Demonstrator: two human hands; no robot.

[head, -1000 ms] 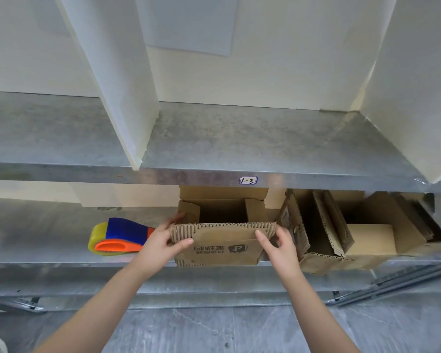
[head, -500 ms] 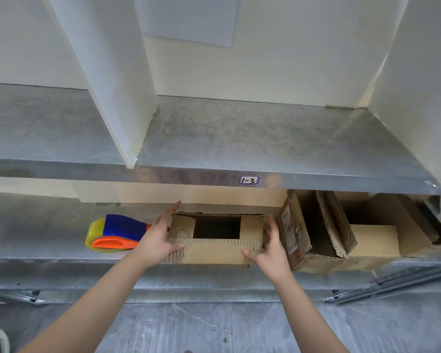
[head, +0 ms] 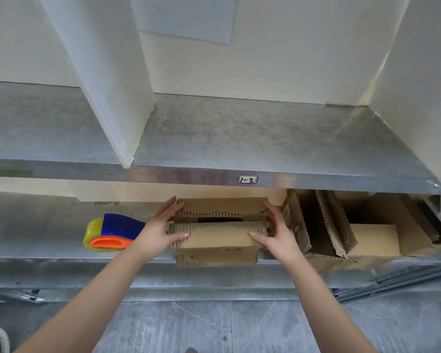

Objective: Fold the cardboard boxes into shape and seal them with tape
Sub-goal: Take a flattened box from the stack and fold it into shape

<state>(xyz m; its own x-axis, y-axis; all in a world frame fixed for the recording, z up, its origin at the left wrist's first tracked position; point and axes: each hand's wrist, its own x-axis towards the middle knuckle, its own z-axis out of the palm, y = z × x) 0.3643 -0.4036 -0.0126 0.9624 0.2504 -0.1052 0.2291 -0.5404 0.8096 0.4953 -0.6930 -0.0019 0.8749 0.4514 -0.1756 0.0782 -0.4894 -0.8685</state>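
A small brown cardboard box (head: 218,247) sits at the front edge of the lower metal shelf (head: 49,254). Its far and near top flaps are folded inward, with a narrow dark gap left between them. My left hand (head: 161,226) lies against the box's left end, fingers straight along the side and thumb pressing on the near flap. At the right end my right hand (head: 278,231) mirrors it, thumb on the near flap and fingers reaching up by the far flap. A yellow, blue and orange tape dispenser (head: 111,233) lies on the shelf just left of my left hand.
Several open, partly folded cardboard boxes (head: 326,225) crowd the lower shelf right of the box, nearly touching my right hand. The upper shelf (head: 239,138) overhangs with white dividers and a label "1-3" (head: 248,179). Grey floor lies below.
The near flap, which hung down the box's front, has been swung up and over the top. The far flap has come forward, so the opening has shrunk to a slit.
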